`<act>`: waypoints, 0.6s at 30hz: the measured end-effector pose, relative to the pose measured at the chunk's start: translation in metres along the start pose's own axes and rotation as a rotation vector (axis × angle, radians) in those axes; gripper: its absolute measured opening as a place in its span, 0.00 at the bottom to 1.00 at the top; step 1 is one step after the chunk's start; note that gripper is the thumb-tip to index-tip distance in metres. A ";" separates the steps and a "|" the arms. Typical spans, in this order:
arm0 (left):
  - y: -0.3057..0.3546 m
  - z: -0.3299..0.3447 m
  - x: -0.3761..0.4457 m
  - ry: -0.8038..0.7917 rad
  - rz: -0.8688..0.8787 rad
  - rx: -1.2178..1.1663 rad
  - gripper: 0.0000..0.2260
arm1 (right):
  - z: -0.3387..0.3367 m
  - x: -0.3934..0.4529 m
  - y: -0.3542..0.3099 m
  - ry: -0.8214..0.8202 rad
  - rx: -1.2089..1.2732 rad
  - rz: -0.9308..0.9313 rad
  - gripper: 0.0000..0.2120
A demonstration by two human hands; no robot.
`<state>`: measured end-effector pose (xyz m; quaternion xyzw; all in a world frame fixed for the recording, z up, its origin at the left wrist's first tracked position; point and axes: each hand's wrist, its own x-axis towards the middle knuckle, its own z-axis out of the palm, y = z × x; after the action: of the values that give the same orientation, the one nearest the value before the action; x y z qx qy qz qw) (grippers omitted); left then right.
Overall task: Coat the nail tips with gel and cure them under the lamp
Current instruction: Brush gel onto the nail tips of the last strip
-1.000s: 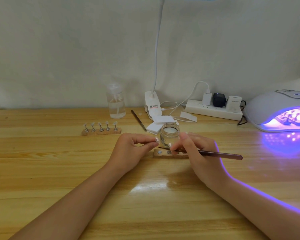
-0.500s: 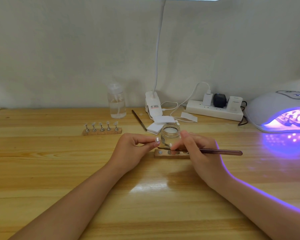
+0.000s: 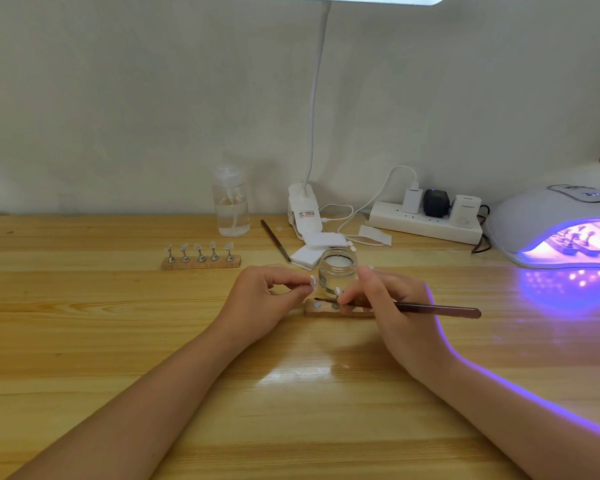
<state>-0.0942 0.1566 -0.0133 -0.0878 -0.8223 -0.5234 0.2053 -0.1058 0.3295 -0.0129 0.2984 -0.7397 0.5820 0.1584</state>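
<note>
My left hand pinches a small white nail tip between thumb and forefinger, just left of the open glass gel jar. My right hand grips a dark brush, whose bristle end points left over a wooden holder strip in front of the jar. The strip shows bare metal discs; its right part is hidden by my right hand. A second wooden strip with several nail tips on stands lies farther left. The white curing lamp glows purple at the right, with more tips inside.
A clear pump bottle stands at the back. A desk-lamp clamp, a white power strip with plugs and cables, white pads and a spare brush lie behind the jar. The wooden table spreads in front.
The brush in my right hand has levelled out and its tip has moved slightly left over the strip. My left hand holds the nail tip in the same place.
</note>
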 end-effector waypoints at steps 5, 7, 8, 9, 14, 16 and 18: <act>0.002 0.000 -0.001 -0.019 0.009 0.032 0.08 | 0.001 0.004 0.001 0.024 -0.227 -0.055 0.12; 0.002 0.000 -0.001 -0.017 0.012 0.035 0.09 | 0.003 0.004 0.002 0.019 -0.266 -0.069 0.11; 0.002 0.000 -0.001 -0.016 0.009 0.034 0.09 | 0.003 0.004 0.002 0.016 -0.259 -0.082 0.11; 0.002 -0.001 -0.001 -0.015 0.003 0.034 0.09 | 0.002 0.003 0.002 0.011 -0.240 -0.097 0.13; 0.003 0.000 -0.001 -0.019 -0.026 0.050 0.08 | 0.000 0.000 0.002 0.030 -0.065 -0.072 0.19; 0.002 0.000 -0.001 -0.020 -0.035 0.053 0.07 | 0.001 0.001 0.001 0.042 -0.085 -0.073 0.17; 0.002 0.000 -0.001 -0.023 -0.029 0.045 0.07 | 0.001 0.003 0.001 0.038 -0.163 -0.087 0.14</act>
<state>-0.0926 0.1572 -0.0124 -0.0771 -0.8373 -0.5068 0.1900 -0.1089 0.3274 -0.0123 0.3054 -0.7678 0.5179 0.2216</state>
